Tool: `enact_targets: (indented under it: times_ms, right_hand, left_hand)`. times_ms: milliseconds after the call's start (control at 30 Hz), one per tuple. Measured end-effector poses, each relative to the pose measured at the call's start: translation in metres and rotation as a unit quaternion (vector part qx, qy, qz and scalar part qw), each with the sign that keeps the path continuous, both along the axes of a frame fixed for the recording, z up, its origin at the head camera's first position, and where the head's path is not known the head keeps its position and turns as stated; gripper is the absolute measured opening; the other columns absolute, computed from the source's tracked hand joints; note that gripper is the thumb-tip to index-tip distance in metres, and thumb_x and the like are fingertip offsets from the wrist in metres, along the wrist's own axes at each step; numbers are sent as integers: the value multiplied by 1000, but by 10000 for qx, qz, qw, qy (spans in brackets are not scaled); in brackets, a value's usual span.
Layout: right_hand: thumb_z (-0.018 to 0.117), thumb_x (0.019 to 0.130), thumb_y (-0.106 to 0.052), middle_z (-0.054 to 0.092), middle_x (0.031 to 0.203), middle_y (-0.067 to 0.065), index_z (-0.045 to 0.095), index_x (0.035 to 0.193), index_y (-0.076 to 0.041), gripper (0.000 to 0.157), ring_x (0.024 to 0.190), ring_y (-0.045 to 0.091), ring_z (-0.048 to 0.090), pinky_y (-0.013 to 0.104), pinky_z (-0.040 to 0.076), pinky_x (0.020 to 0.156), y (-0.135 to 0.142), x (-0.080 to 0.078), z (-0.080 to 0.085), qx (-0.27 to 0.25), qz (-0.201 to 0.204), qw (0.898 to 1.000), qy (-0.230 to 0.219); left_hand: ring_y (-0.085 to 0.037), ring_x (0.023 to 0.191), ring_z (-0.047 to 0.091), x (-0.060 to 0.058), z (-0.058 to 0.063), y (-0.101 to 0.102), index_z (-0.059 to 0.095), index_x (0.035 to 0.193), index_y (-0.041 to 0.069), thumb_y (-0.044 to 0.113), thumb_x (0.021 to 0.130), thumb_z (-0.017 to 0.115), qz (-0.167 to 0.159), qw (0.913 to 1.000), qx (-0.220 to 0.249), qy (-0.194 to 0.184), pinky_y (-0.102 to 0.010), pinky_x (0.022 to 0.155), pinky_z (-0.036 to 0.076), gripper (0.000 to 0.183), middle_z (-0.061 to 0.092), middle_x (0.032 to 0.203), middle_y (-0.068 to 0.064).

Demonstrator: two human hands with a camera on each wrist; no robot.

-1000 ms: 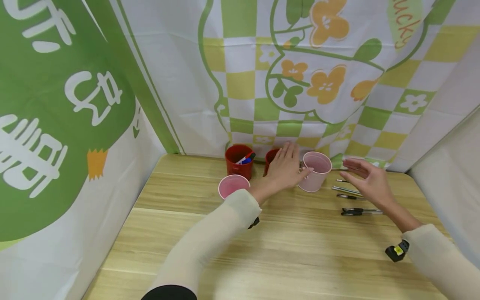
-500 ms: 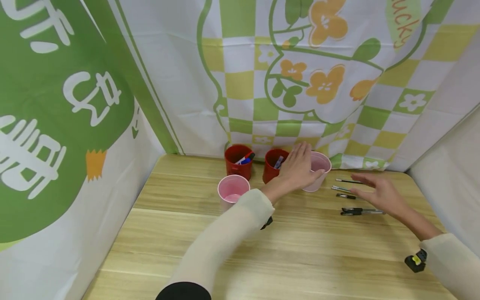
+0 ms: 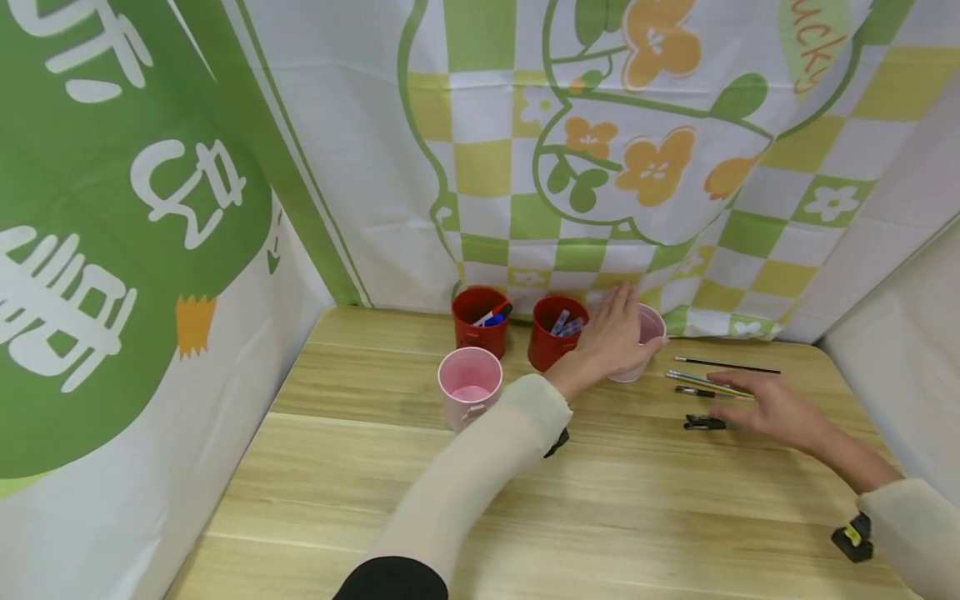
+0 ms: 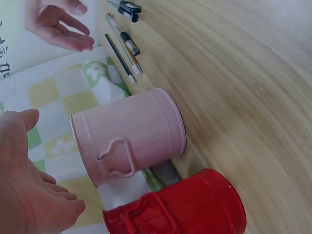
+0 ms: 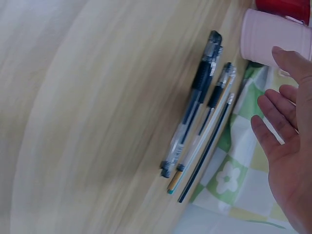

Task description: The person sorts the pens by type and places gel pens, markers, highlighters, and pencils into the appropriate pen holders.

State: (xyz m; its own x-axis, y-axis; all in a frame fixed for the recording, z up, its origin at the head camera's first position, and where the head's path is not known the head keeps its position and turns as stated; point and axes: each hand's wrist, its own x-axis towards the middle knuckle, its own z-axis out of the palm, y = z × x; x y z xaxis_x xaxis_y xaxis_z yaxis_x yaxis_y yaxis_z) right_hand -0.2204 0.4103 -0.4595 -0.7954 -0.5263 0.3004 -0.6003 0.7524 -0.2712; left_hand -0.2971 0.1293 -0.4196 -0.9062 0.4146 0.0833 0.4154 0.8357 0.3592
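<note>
Pens (image 3: 705,423) and pencils (image 5: 200,136) are laid on the table (image 3: 637,508) beside a pink cup (image 4: 131,117), which could be tipped if its rim were knocked by the left hand (image 3: 609,337), relaxed like the right hand (image 3: 786,408), with nothing grasped.

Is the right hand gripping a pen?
No: in the right wrist view, the pens lie on the table, and the right hand is visibly apart from them.
</note>
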Motion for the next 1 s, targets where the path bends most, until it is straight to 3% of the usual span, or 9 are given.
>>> enact_targets:
  times_ms: [67,133,233,367,733,1000]
  right_hand:
    - [94,79,-16,77,117,18,73,126,2,55,100,38,75,50,61,80,2,1,-4,130,102,9998,135]
    - [96,75,-16,79,114,15,75,124,1,56,98,36,76,50,61,78,4,2,-7,237,188,9990,320]
    - [98,69,-12,79,111,14,76,120,0,57,97,35,76,27,60,83,9,0,-13,242,459,9976,463]
    - [99,63,-9,79,108,12,79,113,-1,54,94,34,76,3,45,90,14,-1,-18,270,733,9948,658]
    - [100,58,-9,78,100,4,83,99,-11,45,87,24,75,11,52,79,21,-1,-32,379,1016,9905,852]
    - [101,56,-8,76,95,0,83,95,-11,43,83,18,73,10,51,77,22,-4,-41,182,1106,9903,822]
  left_hand:
    - [-21,164,12,-1,-1,2,11,171,10,66,103,54,-19,10000,22,68,-35,129,22,98,9,179,-6]
    - [-21,164,13,-1,-2,3,12,171,9,66,103,54,-40,9999,65,142,-34,129,22,99,11,178,-6]
    - [-20,164,13,-1,-5,5,11,171,10,67,102,54,-42,9999,91,135,-33,129,21,100,10,178,-5]
    - [-20,164,14,-1,-8,7,9,172,12,67,101,56,26,9998,190,9,-32,129,22,101,9,179,-4]
    - [-21,164,15,2,-14,8,10,172,16,68,100,57,243,9983,416,-341,-44,124,35,100,6,179,-2]
    - [-22,164,11,1,-19,9,13,171,10,66,101,56,201,9986,412,-270,-37,129,23,100,8,179,-6]
